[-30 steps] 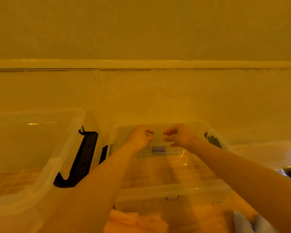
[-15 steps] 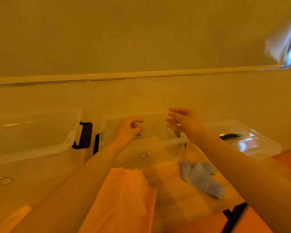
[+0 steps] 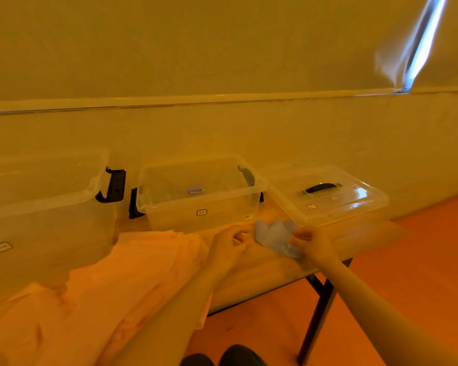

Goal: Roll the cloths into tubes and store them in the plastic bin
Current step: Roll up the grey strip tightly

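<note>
Beside bin (image 3: 201,196): lid (image 3: 328,196) R, 2nd bin (image 3: 45,215) L.

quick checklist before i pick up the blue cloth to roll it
1. Blue cloth within reach on the table: ok.
2. Right hand on the cloth: ok, fingers touch its right edge; firm grip: cannot tell.
3. Left hand free: cannot tell, fingers curled, blurred.
4. Cloth lying flat: not ok, it is crumpled.
5. Middle bin open with room: ok, one small roll inside.
6. Lid out of the way: ok, beside the bin.
</note>
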